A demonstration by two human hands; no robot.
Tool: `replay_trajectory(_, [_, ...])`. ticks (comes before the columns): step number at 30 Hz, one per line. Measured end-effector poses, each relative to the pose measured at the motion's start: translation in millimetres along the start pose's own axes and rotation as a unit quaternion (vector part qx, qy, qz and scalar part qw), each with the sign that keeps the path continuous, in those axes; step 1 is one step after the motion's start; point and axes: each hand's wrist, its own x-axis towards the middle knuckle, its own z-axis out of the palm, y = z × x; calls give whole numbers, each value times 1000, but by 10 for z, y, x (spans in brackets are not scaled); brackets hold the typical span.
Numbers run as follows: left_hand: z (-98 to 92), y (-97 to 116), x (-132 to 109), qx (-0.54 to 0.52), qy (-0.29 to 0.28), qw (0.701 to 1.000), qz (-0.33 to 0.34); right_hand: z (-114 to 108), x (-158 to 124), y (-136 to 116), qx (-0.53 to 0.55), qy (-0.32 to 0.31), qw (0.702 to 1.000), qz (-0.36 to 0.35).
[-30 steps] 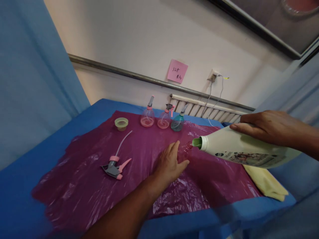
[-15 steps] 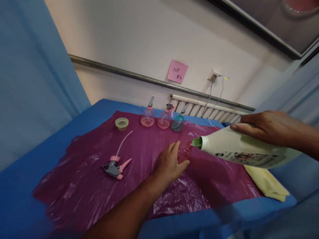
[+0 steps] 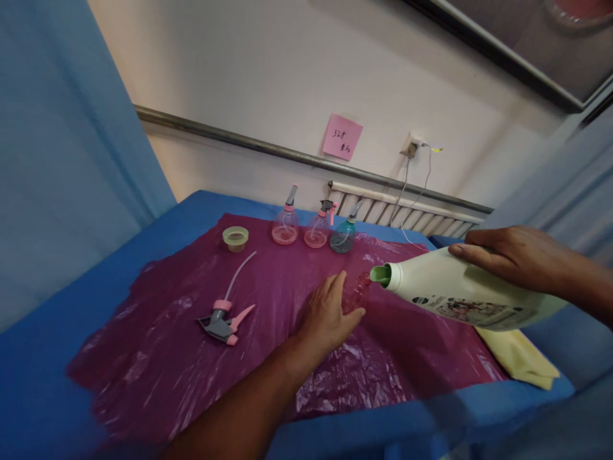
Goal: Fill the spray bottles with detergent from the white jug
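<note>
My left hand [image 3: 326, 311] is curved around a see-through pinkish spray bottle body [image 3: 357, 289] with its top off. The palm hides part of that bottle, and its neck leans to the right. In my right hand [image 3: 510, 255] is a large pale green detergent jug [image 3: 433, 281], tipped nearly on its side. Its green spout points left, right at the mouth of the small bottle. Whether liquid is flowing is hard to make out. A loose grey and pink spray trigger head [image 3: 221, 324] with its tube lies left of my left hand.
Three spray bottles stand at the back: two pink [image 3: 285, 231] [image 3: 317, 235] and one teal [image 3: 343, 237]. Left of them sits a pale green cap [image 3: 235, 238]. Purple plastic sheeting [image 3: 158, 332] covers the blue bed. A folded yellow cloth [image 3: 520, 361] lies at the right edge.
My right hand and the rear end of the jug have dropped slightly, so the jug is a little less tilted. My left hand stays in place around the bottle.
</note>
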Motion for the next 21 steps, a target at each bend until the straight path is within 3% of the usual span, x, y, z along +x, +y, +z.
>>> replay_trajectory(2, [9, -16, 0, -1, 4, 1000, 2, 114, -29, 42, 36, -34, 999, 13])
replay_trajectory(12, [-29, 37, 9, 0, -2, 1000, -28, 615, -182, 63, 179, 8, 983, 46])
replay_trajectory(16, [-30, 39, 14, 4, -5, 999, -38, 734, -271, 118, 238, 58, 966, 83])
replay_trajectory(21, [-7, 19, 21, 7, 2, 999, -47, 1031, -372, 281, 322, 136, 919, 183])
